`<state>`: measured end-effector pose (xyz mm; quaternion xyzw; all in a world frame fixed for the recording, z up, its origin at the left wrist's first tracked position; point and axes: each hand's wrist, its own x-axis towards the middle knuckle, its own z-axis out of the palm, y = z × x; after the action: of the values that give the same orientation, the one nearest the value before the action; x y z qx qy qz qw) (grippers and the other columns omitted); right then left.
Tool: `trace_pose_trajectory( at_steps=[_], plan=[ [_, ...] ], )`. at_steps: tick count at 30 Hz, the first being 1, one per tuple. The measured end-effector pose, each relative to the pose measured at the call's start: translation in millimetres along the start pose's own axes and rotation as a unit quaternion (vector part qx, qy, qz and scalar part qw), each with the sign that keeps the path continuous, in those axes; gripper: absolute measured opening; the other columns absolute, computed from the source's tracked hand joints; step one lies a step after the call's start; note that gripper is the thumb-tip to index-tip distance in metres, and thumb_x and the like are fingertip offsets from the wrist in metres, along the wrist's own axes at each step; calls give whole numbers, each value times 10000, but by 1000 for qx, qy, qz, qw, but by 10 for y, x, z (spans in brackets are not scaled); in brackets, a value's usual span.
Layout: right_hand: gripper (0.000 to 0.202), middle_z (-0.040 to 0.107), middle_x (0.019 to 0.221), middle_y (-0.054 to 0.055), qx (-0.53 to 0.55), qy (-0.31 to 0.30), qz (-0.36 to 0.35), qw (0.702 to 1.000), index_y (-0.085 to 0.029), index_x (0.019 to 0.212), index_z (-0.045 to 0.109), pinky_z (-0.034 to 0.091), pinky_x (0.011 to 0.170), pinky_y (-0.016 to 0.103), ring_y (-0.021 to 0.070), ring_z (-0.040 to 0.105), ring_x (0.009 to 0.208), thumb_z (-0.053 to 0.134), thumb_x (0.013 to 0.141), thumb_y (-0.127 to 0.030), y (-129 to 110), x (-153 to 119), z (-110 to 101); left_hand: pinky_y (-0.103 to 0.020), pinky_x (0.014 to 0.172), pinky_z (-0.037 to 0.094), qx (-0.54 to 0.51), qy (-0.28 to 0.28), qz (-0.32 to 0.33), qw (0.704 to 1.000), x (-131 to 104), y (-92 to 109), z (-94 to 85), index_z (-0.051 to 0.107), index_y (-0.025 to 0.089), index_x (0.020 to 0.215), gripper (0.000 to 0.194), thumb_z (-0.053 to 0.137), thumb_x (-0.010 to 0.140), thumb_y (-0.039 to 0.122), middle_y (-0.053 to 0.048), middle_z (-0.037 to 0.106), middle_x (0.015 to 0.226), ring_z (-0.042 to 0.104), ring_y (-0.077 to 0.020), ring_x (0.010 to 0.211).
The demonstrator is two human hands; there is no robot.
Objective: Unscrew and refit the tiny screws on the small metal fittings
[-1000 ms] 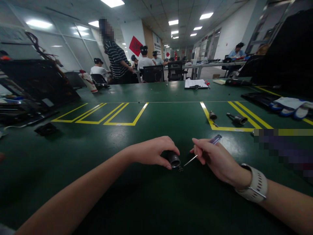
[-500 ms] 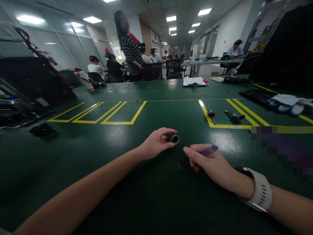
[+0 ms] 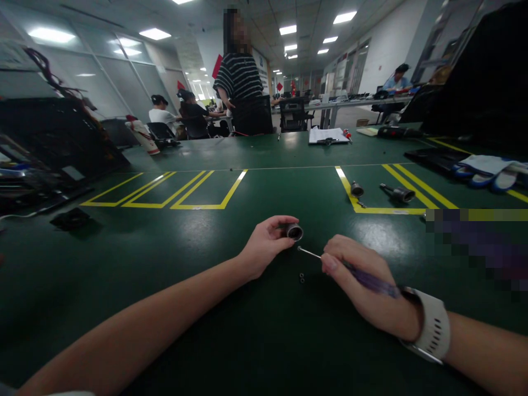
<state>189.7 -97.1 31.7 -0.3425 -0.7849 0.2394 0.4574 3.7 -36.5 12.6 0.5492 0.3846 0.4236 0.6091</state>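
Left hand [image 3: 264, 246] curled around a metal cup [image 3: 294, 232], open end showing, right hand [image 3: 363, 275] closed on a purple-handled screwdriver [image 3: 373, 281] — tip near the cup, two tiny ring-like parts [image 3: 302, 278] on the green table [image 3: 239, 341]

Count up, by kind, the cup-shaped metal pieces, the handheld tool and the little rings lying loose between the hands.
Grey metal cup-shaped pieces: 3 (one in the left hand, one by the yellow tape, one with a rod)
Purple-handled tool with a thin metal shaft, in the right hand: 1
Tiny dark metal rings: 2
Total: 6
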Motion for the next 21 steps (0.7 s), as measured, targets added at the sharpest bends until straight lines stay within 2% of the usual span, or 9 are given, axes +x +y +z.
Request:
trace_pose_trajectory(
  at_steps=[4, 13, 21],
  plan=[
    [114, 577, 763, 44, -19, -35, -9, 999, -167, 809, 561, 416, 676, 332, 169, 521, 728, 466, 872, -162, 16, 1, 54, -354, 922, 448, -6, 13, 12, 1000, -18, -7, 28, 594, 146, 1005, 378, 626, 662, -10, -48, 659, 993, 624, -170, 950],
    [119, 586, 832, 48, -64, -57, 32, 996, -177, 847, 555, 412, 719, 357, 183, 522, 796, 449, 888, -144, 48, 5, 97, -356, 918, 454, -5, 19, 25, 999, -14, -23, 33, 606, 147, 969, 338, 627, 660, 9, -43, 660, 993, 629, -165, 942],
    [123, 590, 824, 52, -88, -85, 14, 992, -174, 867, 560, 402, 720, 365, 190, 519, 791, 442, 881, -141, 12, -10, 95, -359, 848, 496, 20, 52, 30, 998, 1, -45, 40, 603, 146, 887, 265, 646, 647, 40, -34, 661, 940, 652, -175, 887]
  ],
)
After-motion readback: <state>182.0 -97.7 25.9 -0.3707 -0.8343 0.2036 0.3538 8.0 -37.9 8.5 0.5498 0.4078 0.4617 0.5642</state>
